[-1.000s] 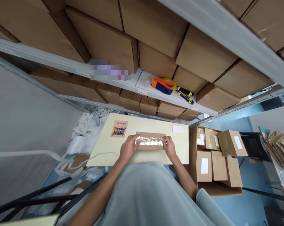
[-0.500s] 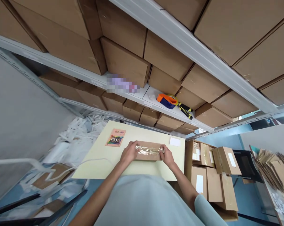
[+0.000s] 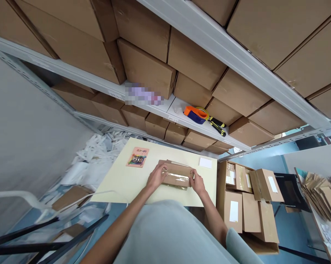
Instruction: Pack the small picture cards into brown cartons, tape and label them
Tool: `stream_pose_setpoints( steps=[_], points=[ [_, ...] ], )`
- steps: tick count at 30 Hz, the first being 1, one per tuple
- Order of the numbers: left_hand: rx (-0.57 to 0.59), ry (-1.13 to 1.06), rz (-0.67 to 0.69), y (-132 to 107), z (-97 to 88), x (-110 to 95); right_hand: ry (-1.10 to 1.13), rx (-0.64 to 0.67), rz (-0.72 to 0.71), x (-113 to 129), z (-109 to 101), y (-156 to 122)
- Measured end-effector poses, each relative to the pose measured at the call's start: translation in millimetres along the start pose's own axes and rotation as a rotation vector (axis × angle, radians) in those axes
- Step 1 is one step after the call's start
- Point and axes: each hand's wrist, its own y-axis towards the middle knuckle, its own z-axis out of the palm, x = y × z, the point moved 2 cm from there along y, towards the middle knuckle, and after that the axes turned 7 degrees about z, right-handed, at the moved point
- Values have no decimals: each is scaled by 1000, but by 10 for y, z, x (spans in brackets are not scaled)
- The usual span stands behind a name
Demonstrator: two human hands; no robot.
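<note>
A small flat cardboard box [image 3: 179, 171] is held over the pale yellow table [image 3: 114, 183], right in front of me. Shiny clear tape runs along the side that faces me. My left hand [image 3: 156, 177] is closed on its left end, and my right hand [image 3: 197, 182] grips the right end, fingers bent around the edge. Behind the taped side another cardboard edge shows. Left of the box lies a pink card [image 3: 137, 157] with a colourful picture. A white label [image 3: 205, 162] lies flat to the right.
Close on the right stands a large carton [image 3: 222, 194] filled with several taped boxes. Over the table's far edge, a shelf [image 3: 176, 116] carries boxes, an orange-and-blue tape dispenser [image 3: 195, 114] and yellow-black pliers [image 3: 217, 126]. White scraps [image 3: 92, 157] are heaped at left.
The box has turned in my hands: its taped face has tipped down towards me, and a back edge now shows. Both hands have stayed on its ends.
</note>
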Motion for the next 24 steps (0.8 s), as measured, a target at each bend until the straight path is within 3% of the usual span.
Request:
stream_pose_setpoints(
  steps=[6,12,15,17,19,22,24],
  points=[
    [55,114,-87,266,-72,101,-22,58,102,162,87,363],
    [96,126,-80,237,5,195,-136,23,90,190,55,251],
    [143,147,-109,259,9,207,-208,13,82,318,-27,243],
    [148,157,-101,379,-80,110,-242,-10,44,499,-233,357],
    [46,140,-18,609,-286,-137,-258,-61,-25,785,-601,568],
    [-237,57,234,1083,-768,-793,-293,-251,-247,1422,-1354,975],
    [-361,12,402,1392,-1088,-1313,-354,-384,-401,1897,-1813,1242]
  ],
)
